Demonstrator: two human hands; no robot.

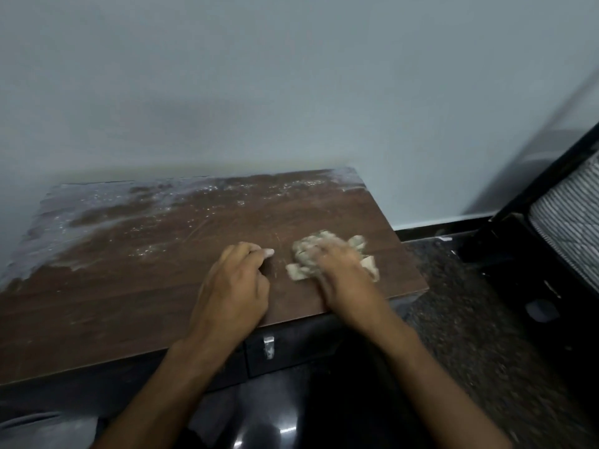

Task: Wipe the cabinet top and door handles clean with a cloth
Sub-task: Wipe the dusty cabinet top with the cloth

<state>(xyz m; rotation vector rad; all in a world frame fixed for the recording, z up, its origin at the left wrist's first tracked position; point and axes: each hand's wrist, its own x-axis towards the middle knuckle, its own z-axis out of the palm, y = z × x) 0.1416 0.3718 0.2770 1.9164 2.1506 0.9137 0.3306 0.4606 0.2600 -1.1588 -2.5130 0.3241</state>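
Cloth (324,257) bunched under pressing right hand (340,267), blurred; left hand (236,283) loosely curled beside it.

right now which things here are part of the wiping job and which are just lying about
Part of the job:
- cloth, under the right hand
- cabinet top, white dust along its far edge
- door handle below the front edge
- left hand, resting on the top

Just lying about:
- black frame with striped panel on the right
- speckled floor
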